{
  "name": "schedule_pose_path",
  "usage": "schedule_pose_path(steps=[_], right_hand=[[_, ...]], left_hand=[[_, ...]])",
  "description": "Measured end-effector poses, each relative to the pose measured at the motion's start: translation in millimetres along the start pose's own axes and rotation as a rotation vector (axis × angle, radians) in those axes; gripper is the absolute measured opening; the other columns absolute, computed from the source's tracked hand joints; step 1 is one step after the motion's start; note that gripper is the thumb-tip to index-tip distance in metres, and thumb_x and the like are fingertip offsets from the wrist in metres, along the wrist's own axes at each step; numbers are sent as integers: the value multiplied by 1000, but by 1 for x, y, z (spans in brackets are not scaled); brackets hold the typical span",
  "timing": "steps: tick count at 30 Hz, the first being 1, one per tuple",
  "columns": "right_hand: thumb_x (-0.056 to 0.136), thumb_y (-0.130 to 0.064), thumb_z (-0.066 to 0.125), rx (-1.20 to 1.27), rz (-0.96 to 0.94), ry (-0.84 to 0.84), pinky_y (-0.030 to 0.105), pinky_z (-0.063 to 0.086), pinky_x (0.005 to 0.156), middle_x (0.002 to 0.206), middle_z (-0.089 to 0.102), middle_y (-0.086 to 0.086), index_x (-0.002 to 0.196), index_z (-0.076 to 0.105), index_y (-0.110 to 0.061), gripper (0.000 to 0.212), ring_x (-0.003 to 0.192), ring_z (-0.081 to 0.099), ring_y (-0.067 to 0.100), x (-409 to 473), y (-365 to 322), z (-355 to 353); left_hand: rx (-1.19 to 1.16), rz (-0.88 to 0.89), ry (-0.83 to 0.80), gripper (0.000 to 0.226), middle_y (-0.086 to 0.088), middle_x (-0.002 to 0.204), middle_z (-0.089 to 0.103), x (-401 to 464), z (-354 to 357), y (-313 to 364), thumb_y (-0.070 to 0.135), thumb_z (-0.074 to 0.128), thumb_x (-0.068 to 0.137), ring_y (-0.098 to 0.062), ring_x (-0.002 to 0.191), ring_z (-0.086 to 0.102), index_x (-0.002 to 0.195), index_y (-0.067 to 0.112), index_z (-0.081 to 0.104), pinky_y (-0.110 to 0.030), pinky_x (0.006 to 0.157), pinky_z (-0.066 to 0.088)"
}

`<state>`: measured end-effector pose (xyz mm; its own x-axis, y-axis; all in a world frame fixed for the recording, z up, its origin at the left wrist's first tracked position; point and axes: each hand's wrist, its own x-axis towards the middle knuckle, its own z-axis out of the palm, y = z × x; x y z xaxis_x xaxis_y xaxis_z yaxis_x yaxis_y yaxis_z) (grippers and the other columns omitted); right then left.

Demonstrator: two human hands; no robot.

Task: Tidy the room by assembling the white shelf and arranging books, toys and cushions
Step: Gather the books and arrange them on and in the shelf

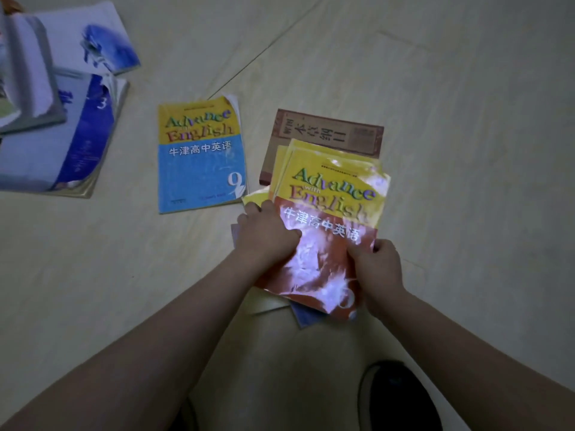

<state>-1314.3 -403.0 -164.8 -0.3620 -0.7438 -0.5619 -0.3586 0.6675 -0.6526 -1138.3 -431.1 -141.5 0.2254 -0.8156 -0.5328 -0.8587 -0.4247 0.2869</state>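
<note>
A small stack of books lies on the floor below me, topped by a yellow and orange "Advance with English" book. My left hand grips the stack's left edge. At the lower right edge, my right hand grips it too. Under the top book I see more yellow covers and a purple one. A brown hardback lies partly beneath the stack's far end. A yellow and blue "Advance English" book lies flat on the floor just left of the stack.
A loose pile of blue and white books sits at the far left, with a white and blue one behind it. A dark shoe shows at the bottom right. Pale wood-look floor stretches to the right.
</note>
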Motion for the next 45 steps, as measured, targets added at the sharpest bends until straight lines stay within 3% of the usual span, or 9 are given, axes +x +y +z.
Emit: schedule_pose_path(steps=[6, 10, 16, 21, 27, 34, 37, 41, 45], right_hand=[[49, -43, 69, 154, 174, -31, 48, 57, 80, 88, 71, 7, 93, 65, -10, 55, 80, 69, 28, 2, -12, 1], [58, -15, 83, 395, 315, -147, 49, 59, 69, 80, 73, 14, 86, 69, -3, 33, 69, 71, 28, -3, -39, -12], [73, -17, 77, 158, 182, -208, 40, 57, 73, 86, 71, 17, 88, 70, -4, 21, 66, 66, 26, 15, -51, -31], [48, -53, 81, -187, 45, -274, 41, 55, 85, 102, 67, 13, 97, 66, -11, 66, 91, 66, 29, 60, -42, -17], [35, -56, 74, -238, -55, -316, 45, 53, 89, 106, 70, 6, 111, 64, -21, 84, 95, 66, 27, 46, -48, -8], [61, -42, 77, -265, -83, -241, 47, 50, 92, 106, 63, 6, 104, 48, -22, 56, 101, 62, 31, 27, -81, -13], [76, -22, 76, -53, -89, -271, 44, 55, 83, 101, 65, 8, 99, 51, -19, 34, 90, 66, 26, 30, -85, -7], [65, -26, 81, 84, -87, -317, 44, 58, 74, 104, 66, 11, 119, 49, -16, 63, 84, 69, 28, 30, -98, 13], [87, -14, 65, 172, 0, -542, 41, 59, 69, 96, 72, 16, 110, 67, -5, 25, 69, 69, 26, 29, -132, 44]], left_hand=[[-117, -84, 8, 80, -16, 136, 40, -9, 1, 10, 49, 67, 78, -35, 126, 40, 136, 6, 33, -39, 100, 34], [-627, -332, -115, 78, -12, 108, 67, -10, -4, 3, 46, 77, 50, -29, 96, 66, 113, 5, 58, -40, 85, 57], [-979, -378, -267, 69, -7, 103, 73, -32, 37, -4, 49, 79, 53, -26, 85, 72, 112, 14, 68, -37, 71, 60], [-720, -375, -215, 55, -13, 125, 55, -50, 34, 2, 48, 68, 79, -29, 121, 50, 118, 9, 62, -38, 107, 39], [-1179, -577, -122, 86, -18, 89, 72, -33, 50, -8, 21, 76, 16, -37, 77, 71, 100, 2, 66, -56, 68, 59], [-1467, -558, -313, 35, -20, 99, 73, -42, 31, -4, 2, 70, 79, -36, 79, 72, 114, 3, 64, -43, 58, 60], [-1544, -477, -275, 37, -20, 103, 72, -38, 26, -6, 5, 66, 83, -37, 84, 72, 120, 8, 62, -47, 60, 59], [-1511, -378, -40, 41, -21, 101, 71, -24, 7, -23, 3, 71, 79, -35, 80, 72, 119, 4, 59, -44, 58, 58], [-1442, -339, 87, 36, -20, 99, 72, -1, -30, -48, 7, 72, 81, -32, 79, 72, 115, 2, 62, -37, 57, 58]])
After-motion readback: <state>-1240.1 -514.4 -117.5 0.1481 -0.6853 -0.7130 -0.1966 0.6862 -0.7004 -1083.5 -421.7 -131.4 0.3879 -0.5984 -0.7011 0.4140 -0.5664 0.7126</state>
